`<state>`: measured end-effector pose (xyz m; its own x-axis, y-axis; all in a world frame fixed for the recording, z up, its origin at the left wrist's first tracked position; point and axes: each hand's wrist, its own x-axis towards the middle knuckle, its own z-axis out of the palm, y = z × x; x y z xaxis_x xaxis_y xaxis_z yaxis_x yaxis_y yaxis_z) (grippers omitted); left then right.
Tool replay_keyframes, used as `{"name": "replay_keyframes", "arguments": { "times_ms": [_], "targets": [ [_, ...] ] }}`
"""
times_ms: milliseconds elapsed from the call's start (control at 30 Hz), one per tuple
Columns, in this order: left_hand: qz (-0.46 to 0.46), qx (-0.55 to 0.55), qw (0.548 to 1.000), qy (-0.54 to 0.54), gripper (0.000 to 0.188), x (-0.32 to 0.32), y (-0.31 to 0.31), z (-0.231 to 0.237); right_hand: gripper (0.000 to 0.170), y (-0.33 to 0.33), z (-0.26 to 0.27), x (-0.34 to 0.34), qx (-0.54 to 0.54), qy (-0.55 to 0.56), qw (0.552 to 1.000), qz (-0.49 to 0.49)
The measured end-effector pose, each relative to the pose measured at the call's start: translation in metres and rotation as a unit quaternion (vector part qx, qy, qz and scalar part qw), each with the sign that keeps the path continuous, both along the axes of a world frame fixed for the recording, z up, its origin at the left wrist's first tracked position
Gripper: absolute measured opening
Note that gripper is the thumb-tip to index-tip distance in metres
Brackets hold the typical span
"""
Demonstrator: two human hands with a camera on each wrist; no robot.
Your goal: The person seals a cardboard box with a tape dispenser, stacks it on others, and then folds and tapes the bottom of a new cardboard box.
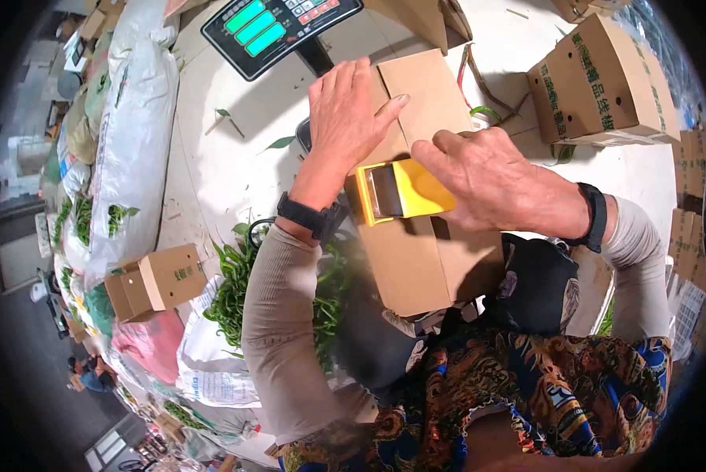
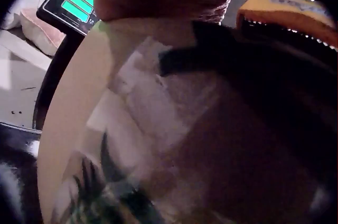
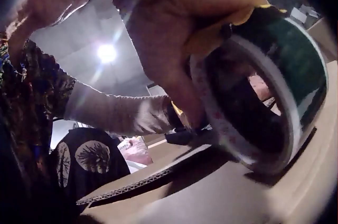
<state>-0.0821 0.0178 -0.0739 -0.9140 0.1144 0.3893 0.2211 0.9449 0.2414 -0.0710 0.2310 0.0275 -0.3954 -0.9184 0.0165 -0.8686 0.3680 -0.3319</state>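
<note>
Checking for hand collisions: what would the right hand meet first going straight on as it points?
The right hand would probably meet the left hand, just ahead of its knuckles; their relative heights are unclear.

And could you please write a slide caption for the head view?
A left hand rests on a cardboard box while the right hand grips a yellow tape dispenser.

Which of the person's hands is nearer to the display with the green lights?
The left hand. It lies on the cardboard box, with the display ahead and to its left. The right hand is farther off, gripping the yellow tape dispenser.
</note>
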Motion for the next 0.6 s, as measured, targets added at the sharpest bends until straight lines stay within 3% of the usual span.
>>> {"name": "replay_keyframes", "arguments": {
  "times_ms": [133,267,333,400,433,467,500,533,600],
  "targets": [
    [-0.004,-0.008,0.999,-0.052,0.072,-0.007,-0.001,0.001,0.042,-0.001,-0.002,-0.001,-0.028,-0.007,1.0,0.011],
    [-0.001,-0.031,0.999,0.009,0.068,-0.015,-0.004,-0.01,0.052,-0.001,-0.004,0.001,0.01,0.021,1.0,0.007],
    [-0.02,-0.125,0.992,0.028,0.06,-0.018,-0.011,-0.02,0.061,0.0,-0.001,0.004,0.024,0.038,0.999,-0.004],
    [-0.115,-0.249,0.953,0.125,0.06,-0.017,-0.033,-0.043,0.063,-0.002,-0.015,0.005,-0.097,0.093,0.991,-0.004],
    [-0.115,-0.246,0.956,0.109,0.06,-0.011,-0.027,-0.033,0.063,-0.018,0.004,0.005,-0.095,0.076,0.993,-0.002],
    [-0.076,-0.159,0.983,0.044,0.052,-0.013,-0.016,-0.016,0.052,-0.037,0.037,-0.001,0.15,-0.012,0.989,-0.011],
    [-0.036,-0.068,0.997,-0.025,0.045,-0.011,-0.006,-0.009,0.045,-0.045,0.05,-0.001,0.388,-0.1,0.916,-0.016],
    [-0.036,-0.062,0.997,-0.037,0.045,-0.008,-0.009,-0.015,0.043,-0.008,-0.008,-0.012,0.147,0.038,0.985,0.086],
    [-0.137,-0.197,0.967,0.085,0.039,-0.015,-0.02,-0.022,0.04,0.006,-0.001,-0.011,0.028,0.061,0.989,0.13]
  ]
}}
